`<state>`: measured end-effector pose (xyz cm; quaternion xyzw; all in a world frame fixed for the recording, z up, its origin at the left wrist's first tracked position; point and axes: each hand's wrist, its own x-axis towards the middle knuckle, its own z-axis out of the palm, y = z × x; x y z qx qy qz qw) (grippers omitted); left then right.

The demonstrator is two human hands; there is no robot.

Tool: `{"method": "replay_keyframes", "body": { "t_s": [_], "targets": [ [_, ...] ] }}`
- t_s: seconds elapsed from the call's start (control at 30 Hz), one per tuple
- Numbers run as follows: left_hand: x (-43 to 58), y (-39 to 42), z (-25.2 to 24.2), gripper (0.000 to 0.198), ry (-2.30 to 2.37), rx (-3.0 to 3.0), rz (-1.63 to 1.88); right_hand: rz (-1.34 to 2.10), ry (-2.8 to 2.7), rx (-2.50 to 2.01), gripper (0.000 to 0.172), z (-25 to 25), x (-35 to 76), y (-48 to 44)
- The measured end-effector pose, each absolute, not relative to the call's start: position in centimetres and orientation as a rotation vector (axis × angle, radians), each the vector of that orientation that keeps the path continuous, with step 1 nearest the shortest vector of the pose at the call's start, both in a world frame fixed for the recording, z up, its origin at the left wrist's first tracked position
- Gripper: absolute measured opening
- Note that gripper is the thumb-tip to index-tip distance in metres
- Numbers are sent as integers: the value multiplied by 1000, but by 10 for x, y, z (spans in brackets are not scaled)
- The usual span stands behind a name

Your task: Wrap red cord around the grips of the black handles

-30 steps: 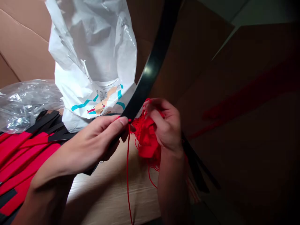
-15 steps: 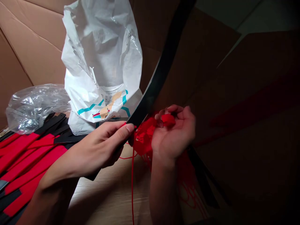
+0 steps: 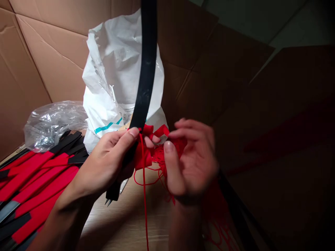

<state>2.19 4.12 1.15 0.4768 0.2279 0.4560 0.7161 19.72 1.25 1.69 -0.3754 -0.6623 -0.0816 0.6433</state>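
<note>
My left hand [image 3: 112, 150] is closed, pinching a long black flat strip [image 3: 147, 69] that rises past the top of the view. A red ribbon [image 3: 161, 131] is wrapped at the pinch, its folded end sticking out to the right. From the same spot a thin red cord [image 3: 144, 195] hangs down. My right hand [image 3: 192, 153] is beside the ribbon's end, thumb and fingers apart, a fingertip at or very near it. Below my left hand the strip's lower end shows, with two pointed metal tips next to it. A tangle of red cord [image 3: 180, 144] lies behind my right hand.
Several red-and-black strips [image 3: 39, 181] lie in a pile at left. Behind them rests a clear plastic bag [image 3: 56, 122]. A white plastic bag [image 3: 117, 69] stands open at the back, against cardboard walls [image 3: 57, 48]. The wooden surface [image 3: 110, 223] is below; the right side is dark.
The black strip has swung from leaning right to nearly upright. My right hand has uncurled from the red ribbon, and its fingers now point left at the ribbon's end.
</note>
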Motion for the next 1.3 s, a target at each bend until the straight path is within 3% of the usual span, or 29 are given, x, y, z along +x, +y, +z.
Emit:
{"method": "replay_keyframes", "body": {
  "t_s": [0.07, 0.2, 0.37, 0.63, 0.73, 0.9, 1.07, 1.23, 1.3],
  "targets": [
    [19, 41, 16, 39, 510, 1034, 1075, 74, -1664, -857, 14, 18, 202, 8],
    [13, 38, 22, 50, 498, 1025, 1072, 665, -1802, -851, 42, 13, 206, 17],
    [10, 36, 25, 58, 468, 1029, 1034, 729, -1808, -716, 4, 9, 200, 32],
    [8, 40, 22, 57, 486, 1042, 988, 1298, -1528, -497, 12, 3, 213, 30],
    [5, 42, 21, 58, 489, 1061, 963, 1351, -1604, -594, 23, 7, 218, 35],
    [5, 43, 20, 45, 520, 1049, 986, 1316, -1732, -735, 24, 12, 218, 33],
    [4, 41, 17, 50, 548, 1122, 913, 1338, -1626, -655, 40, 6, 211, 34],
    [3, 40, 19, 47, 607, 1178, 961, 1390, -1583, -669, 16, 5, 207, 42],
    [3, 41, 21, 48, 655, 1180, 994, 1372, -1558, -624, 14, 5, 209, 43]
  ]
}}
